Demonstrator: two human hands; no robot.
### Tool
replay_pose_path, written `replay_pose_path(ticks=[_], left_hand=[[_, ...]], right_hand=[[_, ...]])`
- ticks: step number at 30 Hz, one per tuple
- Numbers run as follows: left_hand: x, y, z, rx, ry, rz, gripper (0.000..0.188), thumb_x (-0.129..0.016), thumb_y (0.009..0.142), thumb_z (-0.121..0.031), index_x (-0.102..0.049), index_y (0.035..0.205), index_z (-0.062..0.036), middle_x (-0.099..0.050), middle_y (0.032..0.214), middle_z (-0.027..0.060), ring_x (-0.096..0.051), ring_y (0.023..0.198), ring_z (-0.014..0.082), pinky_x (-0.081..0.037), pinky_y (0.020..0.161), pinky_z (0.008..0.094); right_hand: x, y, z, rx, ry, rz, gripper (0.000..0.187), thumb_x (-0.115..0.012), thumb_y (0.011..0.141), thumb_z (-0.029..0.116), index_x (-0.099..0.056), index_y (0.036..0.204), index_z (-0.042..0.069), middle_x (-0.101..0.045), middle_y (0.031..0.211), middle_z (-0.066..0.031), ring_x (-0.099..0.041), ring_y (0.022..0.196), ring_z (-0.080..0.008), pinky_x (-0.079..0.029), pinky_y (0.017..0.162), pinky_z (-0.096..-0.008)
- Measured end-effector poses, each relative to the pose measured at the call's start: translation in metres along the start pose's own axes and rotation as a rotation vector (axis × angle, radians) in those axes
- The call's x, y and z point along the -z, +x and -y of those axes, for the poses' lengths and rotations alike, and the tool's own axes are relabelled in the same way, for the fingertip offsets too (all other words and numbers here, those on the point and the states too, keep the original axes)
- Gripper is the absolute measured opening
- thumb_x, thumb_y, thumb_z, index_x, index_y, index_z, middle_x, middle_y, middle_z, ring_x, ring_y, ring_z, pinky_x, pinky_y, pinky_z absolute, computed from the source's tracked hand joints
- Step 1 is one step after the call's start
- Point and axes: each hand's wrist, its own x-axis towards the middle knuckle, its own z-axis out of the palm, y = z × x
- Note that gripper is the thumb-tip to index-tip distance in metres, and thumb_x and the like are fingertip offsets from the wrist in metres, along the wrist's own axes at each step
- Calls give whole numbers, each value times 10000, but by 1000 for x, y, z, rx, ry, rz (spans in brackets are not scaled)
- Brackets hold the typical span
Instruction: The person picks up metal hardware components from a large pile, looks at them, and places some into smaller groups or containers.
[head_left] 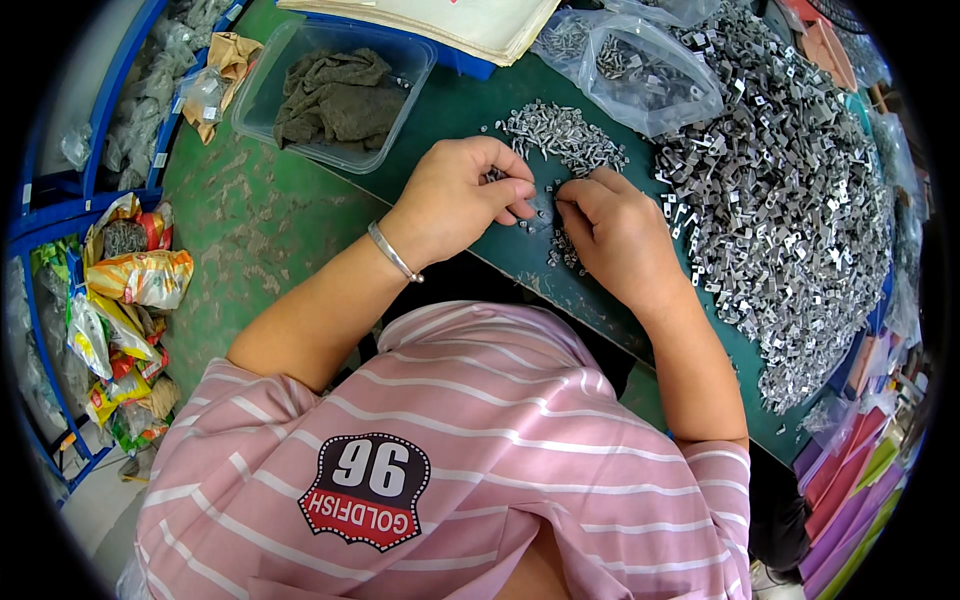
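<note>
Over the green tabletop (520, 255) my two hands are close together, their fingertips a short gap apart. My left hand (450, 190), with a silver bangle (395, 252) on its wrist, is curled, and a few small dark metal parts show inside its fingers. The fingers of my right hand (622, 235) are bent into a pinch above the table; what they hold, if anything, is hidden. Just beyond both hands is a small pile of silvery metal pieces (565, 135). A few dark metal parts (565, 250) lie beside my right hand.
A large heap of small bent metal parts (780, 200) covers the table's right side. Behind the small pile is a clear plastic bag (650, 90) of metal pieces. A clear plastic tub (375, 160) holds a dark cloth (340, 95). Blue shelving (95, 150) with packets stands left.
</note>
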Motion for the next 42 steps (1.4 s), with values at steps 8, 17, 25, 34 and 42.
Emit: replay_pose_path(ticks=[8,17,25,34,42], left_hand=[[12,-3,18,121,-866,277,252,-485,935,-94,-595,1100,62,-654,1011,125,-653,902,193,-533,735,297],[-6,-18,5,247,-1126,50,276,-419,970,-147,-571,1080,56,-622,1025,124,-606,963,239,-493,874,373],[3,-42,11,294,-1120,9,215,-493,965,-99,-554,1127,29,-529,854,36,-453,677,90,-387,573,214],[12,-46,9,179,-725,-28,193,-515,970,-122,-580,1095,10,-516,774,-7,-376,557,11,-297,477,156],[0,-19,22,-551,521,-365,148,-643,844,-37,-616,981,13,-559,717,99,-549,592,183,-444,546,313]], right_hand=[[29,15,1,-589,1490,-88,137,-473,836,68,-584,875,-1,-588,756,-69,-449,595,-95,-325,464,-234],[-3,14,45,61,631,-149,231,-462,764,-126,-575,936,-22,-589,912,-161,-578,867,-332,-478,774,-358],[-27,30,11,318,124,-124,352,-558,624,-145,-641,953,-53,-611,999,-170,-565,917,-358,-482,825,-408],[-12,20,5,177,178,-163,310,-573,701,-122,-647,975,3,-609,1002,-159,-588,926,-336,-489,809,-398],[-11,21,7,181,124,-164,138,-670,719,-42,-660,843,19,-599,836,-124,-577,797,-314,-478,708,-375]])
